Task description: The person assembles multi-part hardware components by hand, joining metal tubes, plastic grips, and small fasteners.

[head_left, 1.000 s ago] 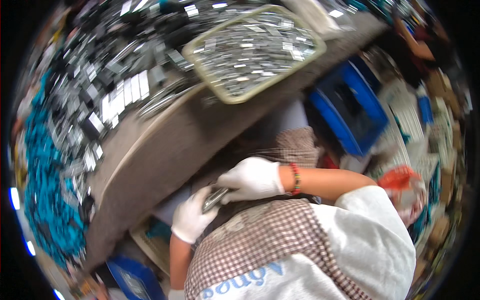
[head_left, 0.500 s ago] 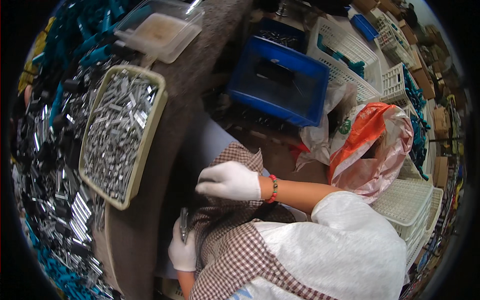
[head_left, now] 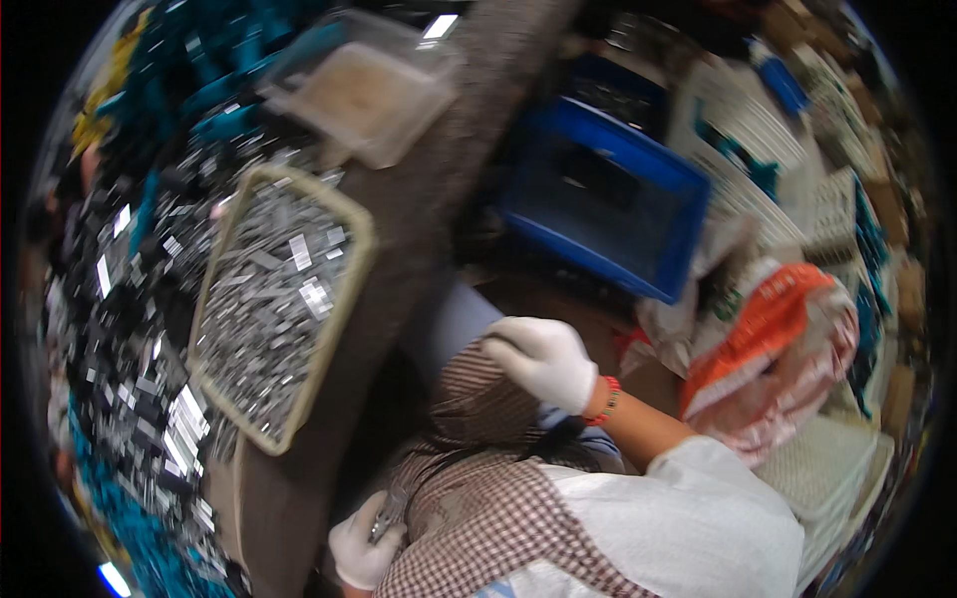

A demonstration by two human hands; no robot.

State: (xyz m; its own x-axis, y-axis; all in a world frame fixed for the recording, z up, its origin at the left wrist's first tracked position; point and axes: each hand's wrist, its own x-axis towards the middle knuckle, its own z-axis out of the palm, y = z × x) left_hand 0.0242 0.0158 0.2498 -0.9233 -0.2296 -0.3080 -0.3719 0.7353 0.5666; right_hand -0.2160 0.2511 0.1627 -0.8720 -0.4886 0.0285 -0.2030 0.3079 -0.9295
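My left hand point(head_left: 361, 546), in a white glove, is low in the view beside the brown checked apron point(head_left: 488, 498). Its fingers are closed round a small shiny metal part point(head_left: 392, 510), blurred and partly covered. My right hand point(head_left: 546, 365), also white-gloved, with a red bead bracelet on the wrist, is over the apron-covered knee. Its fingers are curled together, and whatever they may hold is hidden. To the left, a cream tray point(head_left: 364, 239) full of small silvery metal pieces point(head_left: 269, 309) sits on the worktable point(head_left: 399, 249).
Loose metal parts point(head_left: 150, 399) and teal pieces point(head_left: 239, 50) are heaped left of the tray. Behind it stands a clear plastic tub point(head_left: 384, 95). Rightward are a blue crate point(head_left: 688, 254), an orange and white plastic sack point(head_left: 768, 339) and white baskets point(head_left: 827, 468).
My right hand has moved right, away from my left hand, to over the knee. My left hand sits lower, still with the metal part. The whole view has shifted and blurred.
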